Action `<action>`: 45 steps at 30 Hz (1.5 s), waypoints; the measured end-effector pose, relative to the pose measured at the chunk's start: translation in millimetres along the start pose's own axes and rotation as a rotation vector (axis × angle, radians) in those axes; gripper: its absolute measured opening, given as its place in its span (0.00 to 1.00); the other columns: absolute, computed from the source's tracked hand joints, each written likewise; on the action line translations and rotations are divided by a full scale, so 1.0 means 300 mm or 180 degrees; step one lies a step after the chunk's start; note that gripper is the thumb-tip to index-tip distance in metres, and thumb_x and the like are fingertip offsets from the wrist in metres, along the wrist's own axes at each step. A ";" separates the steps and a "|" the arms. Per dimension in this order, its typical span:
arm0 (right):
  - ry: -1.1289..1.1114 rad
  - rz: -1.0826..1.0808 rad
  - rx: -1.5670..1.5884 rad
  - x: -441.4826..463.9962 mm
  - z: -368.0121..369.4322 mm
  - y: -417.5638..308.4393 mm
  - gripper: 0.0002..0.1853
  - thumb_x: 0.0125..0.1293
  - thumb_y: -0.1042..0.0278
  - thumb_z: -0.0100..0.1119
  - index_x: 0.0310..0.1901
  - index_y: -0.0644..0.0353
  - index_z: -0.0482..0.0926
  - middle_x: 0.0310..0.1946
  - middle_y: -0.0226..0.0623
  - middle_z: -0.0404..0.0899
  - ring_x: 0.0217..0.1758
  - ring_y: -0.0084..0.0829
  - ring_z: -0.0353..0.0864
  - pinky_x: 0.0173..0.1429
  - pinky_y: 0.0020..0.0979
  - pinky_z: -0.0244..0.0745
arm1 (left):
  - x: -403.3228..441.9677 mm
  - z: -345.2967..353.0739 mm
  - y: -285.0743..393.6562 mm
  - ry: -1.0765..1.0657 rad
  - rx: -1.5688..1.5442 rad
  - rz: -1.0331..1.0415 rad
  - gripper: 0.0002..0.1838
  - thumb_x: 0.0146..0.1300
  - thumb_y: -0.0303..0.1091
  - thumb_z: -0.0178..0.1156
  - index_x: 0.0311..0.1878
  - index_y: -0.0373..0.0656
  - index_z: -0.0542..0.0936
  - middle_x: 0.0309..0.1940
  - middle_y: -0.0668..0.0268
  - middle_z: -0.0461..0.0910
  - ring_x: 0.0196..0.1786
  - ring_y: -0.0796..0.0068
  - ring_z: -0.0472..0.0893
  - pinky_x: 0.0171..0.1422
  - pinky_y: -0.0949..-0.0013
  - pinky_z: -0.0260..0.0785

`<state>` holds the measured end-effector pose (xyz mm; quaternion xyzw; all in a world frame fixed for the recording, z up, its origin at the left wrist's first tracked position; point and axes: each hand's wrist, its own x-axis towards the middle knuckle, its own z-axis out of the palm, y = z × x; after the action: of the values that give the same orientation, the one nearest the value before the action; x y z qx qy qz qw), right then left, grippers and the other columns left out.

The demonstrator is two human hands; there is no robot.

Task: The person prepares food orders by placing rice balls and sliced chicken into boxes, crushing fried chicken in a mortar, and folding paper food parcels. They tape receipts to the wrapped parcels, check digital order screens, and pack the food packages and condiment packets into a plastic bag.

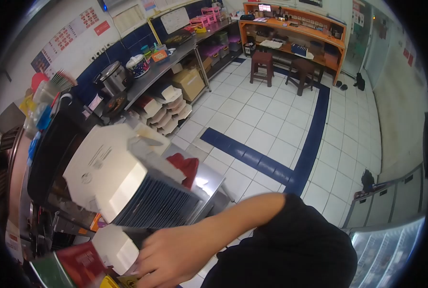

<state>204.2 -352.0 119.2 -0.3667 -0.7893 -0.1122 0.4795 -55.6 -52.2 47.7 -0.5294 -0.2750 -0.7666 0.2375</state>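
My right hand reaches in from the right under a black sleeve. Its fingers bend downward at the lower edge, partly cut off, and what they hold is hidden. Beside the fingertips is an open white carton, with a red printed panel and a green panel to its left. Something yellow shows just below. Behind the hand rises a tall nested stack of cartons, white inside and dark blue outside. My left hand is out of view.
A red cloth lies on the metal table behind the stack. More cartons and a cardboard box sit under the long counter. Two stools stand near the orange desk. A blue strip crosses the tiled floor.
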 end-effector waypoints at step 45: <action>0.5218 0.0047 -0.1761 -1.401 -3.319 0.754 0.35 0.64 0.39 0.58 0.68 0.51 0.74 0.68 0.40 0.74 0.71 0.46 0.70 0.77 0.57 0.60 | -1.523 1.462 3.313 -0.5813 -0.5485 -0.1937 0.26 0.66 0.24 0.63 0.66 0.32 0.72 0.68 0.40 0.71 0.63 0.49 0.81 0.67 0.56 0.73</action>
<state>1145.5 -916.8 239.6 -0.2788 -0.1365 -0.5262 0.7917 1043.6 -455.0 -87.4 -0.7568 0.1345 -0.0816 -0.6345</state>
